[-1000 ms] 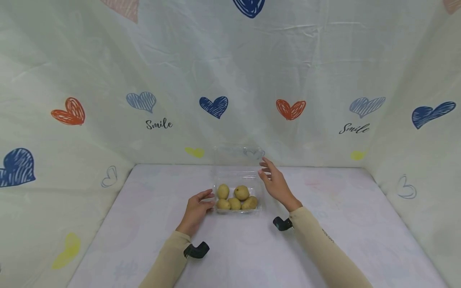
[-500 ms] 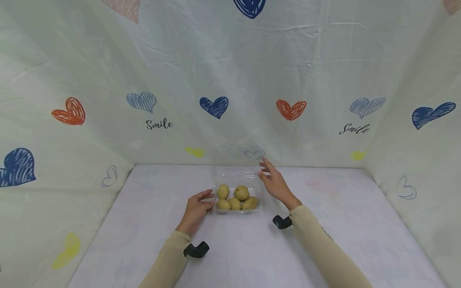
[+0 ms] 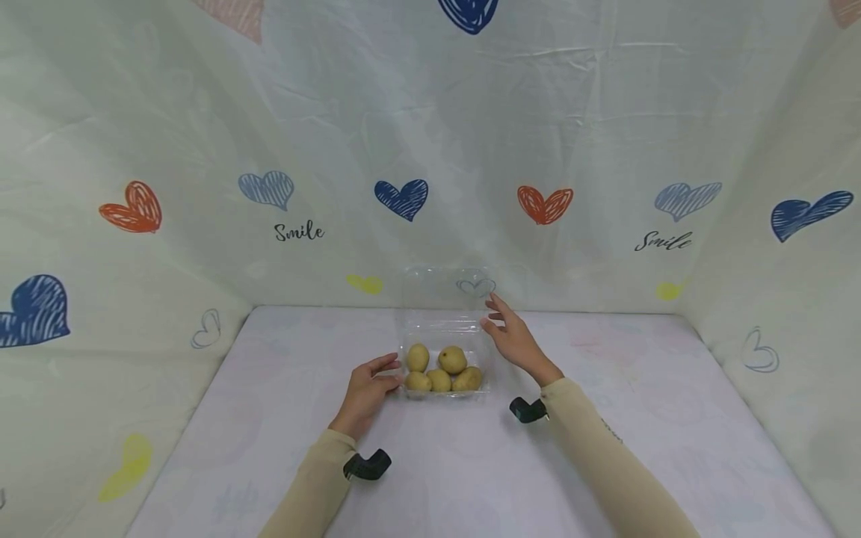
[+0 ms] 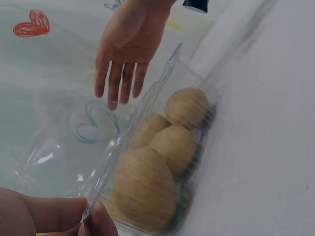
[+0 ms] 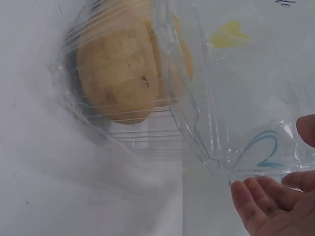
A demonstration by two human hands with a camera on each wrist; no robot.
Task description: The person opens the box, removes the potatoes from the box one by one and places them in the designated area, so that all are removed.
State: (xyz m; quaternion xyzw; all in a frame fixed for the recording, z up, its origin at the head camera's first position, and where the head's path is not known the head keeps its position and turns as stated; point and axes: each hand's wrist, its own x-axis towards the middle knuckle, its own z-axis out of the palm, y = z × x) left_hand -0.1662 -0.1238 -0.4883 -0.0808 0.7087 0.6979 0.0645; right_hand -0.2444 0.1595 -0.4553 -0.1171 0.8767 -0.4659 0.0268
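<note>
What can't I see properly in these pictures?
- Writing on the right sleeve: head view, too small and blurry to read.
- Left hand: left wrist view, partly cut off by the left and bottom edges.
- Right hand: right wrist view, cut off by the right and bottom edges.
- A back potato: left wrist view, partly hidden by potatoes in front.
- Wall lettering: right wrist view, cut off by the top edge.

Wrinkled pale sheeting (image 3: 329, 119) printed with coloured hearts (image 3: 401, 199) borders a flat white tabletop (image 3: 437, 478) at left, right and far.
</note>
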